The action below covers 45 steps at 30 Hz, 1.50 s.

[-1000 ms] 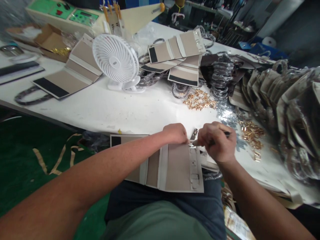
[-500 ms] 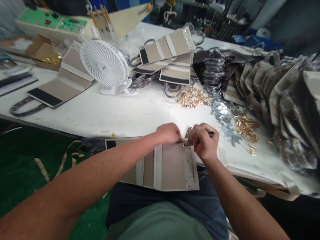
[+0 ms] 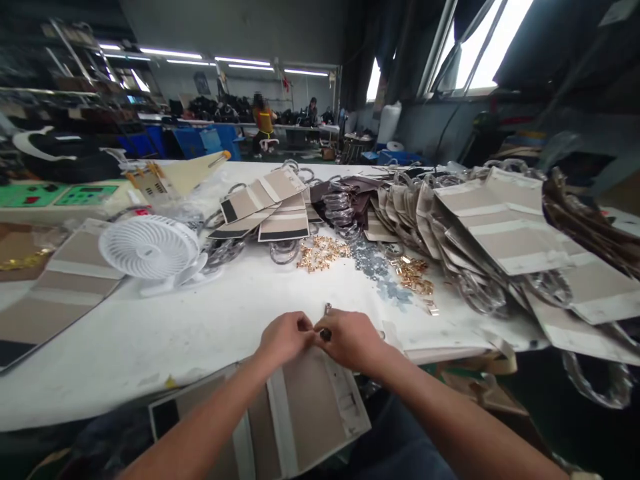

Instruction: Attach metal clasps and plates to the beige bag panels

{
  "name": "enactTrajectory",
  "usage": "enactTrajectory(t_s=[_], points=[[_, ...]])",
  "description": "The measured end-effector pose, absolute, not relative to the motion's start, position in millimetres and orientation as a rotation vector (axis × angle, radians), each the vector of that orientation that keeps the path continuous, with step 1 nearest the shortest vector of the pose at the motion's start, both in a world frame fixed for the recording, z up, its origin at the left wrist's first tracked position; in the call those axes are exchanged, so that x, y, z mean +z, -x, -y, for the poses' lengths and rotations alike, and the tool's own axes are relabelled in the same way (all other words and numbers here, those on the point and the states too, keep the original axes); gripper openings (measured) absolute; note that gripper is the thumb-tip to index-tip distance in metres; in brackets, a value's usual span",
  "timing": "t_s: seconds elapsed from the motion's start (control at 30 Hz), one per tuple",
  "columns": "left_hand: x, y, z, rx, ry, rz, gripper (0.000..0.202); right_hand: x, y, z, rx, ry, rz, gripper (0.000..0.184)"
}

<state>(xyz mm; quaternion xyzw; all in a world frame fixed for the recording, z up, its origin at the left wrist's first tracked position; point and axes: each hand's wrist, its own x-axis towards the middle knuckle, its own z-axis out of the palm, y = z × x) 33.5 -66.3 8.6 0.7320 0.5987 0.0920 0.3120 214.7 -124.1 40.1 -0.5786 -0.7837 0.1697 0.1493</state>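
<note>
A beige bag panel [image 3: 310, 410] with pale strips and a black patch at its left end lies across my lap against the table edge. My left hand [image 3: 285, 339] is closed in a pinch at the panel's upper edge; what its fingertips hold is hidden. Right beside it, fingertips meeting, my right hand [image 3: 353, 340] is curled around a dark tool [image 3: 325, 334], mostly covered by the fingers. A small metal piece [image 3: 328, 308] shows just behind the right hand. Near the panel's right end is a whitish strip with slots [image 3: 347, 400].
Gold-coloured fittings [image 3: 323, 253] and gold clips [image 3: 415, 277] lie in piles, with grey metal bits [image 3: 377, 267] between. A white fan [image 3: 150, 248] stands left. Stacked panels [image 3: 505, 227] with wrapped handles crowd the right; more panels [image 3: 285, 223] lie behind. Two people are far back.
The view has tilted up, showing more of the room. My right hand has turned and come in against my left; the panel sits more tilted on my lap.
</note>
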Motion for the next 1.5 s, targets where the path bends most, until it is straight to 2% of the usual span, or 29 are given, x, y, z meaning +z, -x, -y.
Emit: enactTrajectory(t_s=[0.1, 0.2, 0.3, 0.37, 0.4, 0.53, 0.63, 0.73, 0.8, 0.97, 1.33, 1.5], points=[[8.3, -32.4, 76.9, 0.319, -1.978, -1.635, 0.019, 23.5, -225.2, 126.5, 0.491, 1.759, 2.304, 0.031], [-1.8, -25.6, 105.1, 0.648, -2.227, -1.614, 0.012, 12.3, -231.7, 128.1, 0.455, 1.776, 2.297, 0.034], [-31.7, -11.9, 152.4, 0.947, -2.569, -1.407, 0.037, 10.7, -232.2, 128.0, 0.468, 1.763, 2.312, 0.032], [-62.4, -2.1, 183.3, 0.882, -2.839, -1.192, 0.067, 12.5, -230.7, 126.9, 0.505, 1.75, 2.317, 0.032], [-78.9, 1.6, 195.2, 0.798, -2.974, -1.095, 0.073, 13.7, -230.1, 125.8, 0.528, 1.733, 2.314, 0.032], [-123.8, 6.0, 211.5, 0.339, -3.054, -1.259, 0.09, 19.4, -240.3, 109.3, 0.676, 1.634, 2.252, 0.03], [-115.4, 5.8, 202.5, 0.153, -2.961, -1.194, 0.103, 24.7, -271.0, 76.2, 0.57, 1.894, 1.995, 0.032], [-81.2, 6.6, 193.9, 0.021, -2.835, -1.055, 0.117, 25.4, -313.9, 34.6, 0.378, 2.183, 1.781, 0.04], [-57.0, 5.1, 192.6, -0.022, -2.741, -1.056, 0.117, 20.4, -338.4, 12.3, 0.334, 2.301, 1.721, 0.038], [-24.2, -5.1, 198.4, 0.046, -2.605, -1.129, 0.102, -1.4, -363.9, -11.5, 0.241, 2.446, 1.684, 0.034], [-10.1, -4.1, 200.1, 0.069, -2.574, -1.029, 0.094, -12.0, -369.8, -18.5, 0.033, 2.499, 1.76, 0.037], [-16.8, -4.9, 203.4, 0.077, -2.6, -1.071, 0.097, -9.7, -365.2, -15.8, 0.024, 2.465, 1.733, 0.037]])
